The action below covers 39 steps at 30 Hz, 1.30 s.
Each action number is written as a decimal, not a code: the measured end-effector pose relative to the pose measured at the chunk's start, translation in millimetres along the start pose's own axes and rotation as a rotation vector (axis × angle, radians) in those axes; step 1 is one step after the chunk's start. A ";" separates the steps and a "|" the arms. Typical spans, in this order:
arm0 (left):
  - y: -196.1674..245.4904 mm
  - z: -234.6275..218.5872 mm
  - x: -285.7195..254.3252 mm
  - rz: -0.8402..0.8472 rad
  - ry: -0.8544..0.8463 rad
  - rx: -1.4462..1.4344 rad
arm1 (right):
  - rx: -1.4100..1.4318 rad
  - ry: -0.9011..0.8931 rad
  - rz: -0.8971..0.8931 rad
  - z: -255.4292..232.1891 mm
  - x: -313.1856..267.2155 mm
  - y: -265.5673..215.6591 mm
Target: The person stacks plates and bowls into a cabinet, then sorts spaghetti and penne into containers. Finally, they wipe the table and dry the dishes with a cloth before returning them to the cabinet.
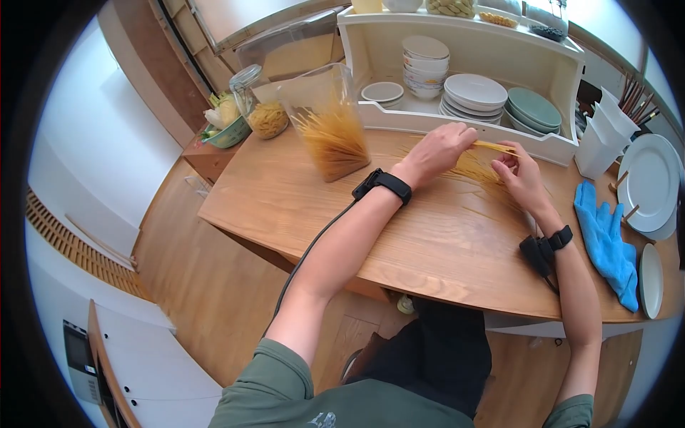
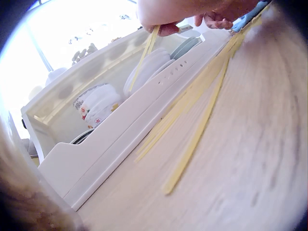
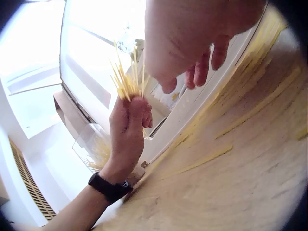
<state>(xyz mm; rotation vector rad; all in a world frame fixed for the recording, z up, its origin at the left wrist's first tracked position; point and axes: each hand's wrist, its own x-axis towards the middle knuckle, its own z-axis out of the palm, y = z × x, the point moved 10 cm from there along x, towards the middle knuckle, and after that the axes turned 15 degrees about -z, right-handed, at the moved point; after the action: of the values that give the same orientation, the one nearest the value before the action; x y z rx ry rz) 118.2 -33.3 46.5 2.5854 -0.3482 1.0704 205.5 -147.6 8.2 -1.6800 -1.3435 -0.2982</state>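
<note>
My left hand point(image 1: 437, 153) grips a small bundle of spaghetti point(image 3: 127, 84) just above the table. The strands stick out of the fist toward my right hand point(image 1: 524, 178). That hand is beside their ends, its fingers loosely bent, and nothing shows in its grasp in the right wrist view. Loose spaghetti point(image 1: 471, 170) lies spread on the wooden table point(image 1: 442, 242) below both hands. In the left wrist view, more strands point(image 2: 195, 144) lie along the foot of the white shelf. A tall clear container point(image 1: 332, 139) of spaghetti stands left of my left hand.
The white shelf point(image 1: 399, 120) with stacked bowls point(image 1: 426, 75) and plates point(image 1: 474, 96) borders the table's back. A glass jar point(image 1: 267, 118) of pasta stands at the back left. On the right are a blue glove point(image 1: 606, 242), white plates point(image 1: 648, 182) and a white utensil holder point(image 1: 599, 143).
</note>
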 end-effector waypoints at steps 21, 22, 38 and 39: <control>11.5 17.2 -3.8 0.007 -0.082 -0.041 | 0.505 0.099 0.083 0.4 0.1 -21.1; 11.6 18.0 -3.9 0.007 -0.083 -0.041 | 0.490 0.116 0.077 -0.9 0.4 -19.7; 12.6 27.9 -5.0 -0.086 -0.188 -0.146 | 0.438 0.185 0.079 -5.2 1.1 -15.9; 11.0 29.4 -5.3 -0.108 -0.201 -0.140 | 0.428 0.191 0.085 -6.1 0.5 -14.9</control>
<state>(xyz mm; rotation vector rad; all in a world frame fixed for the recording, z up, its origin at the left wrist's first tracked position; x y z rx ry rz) 129.5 -54.1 25.2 2.5587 -0.3142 0.7254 194.9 -152.4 19.4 -1.3101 -1.0985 -0.1070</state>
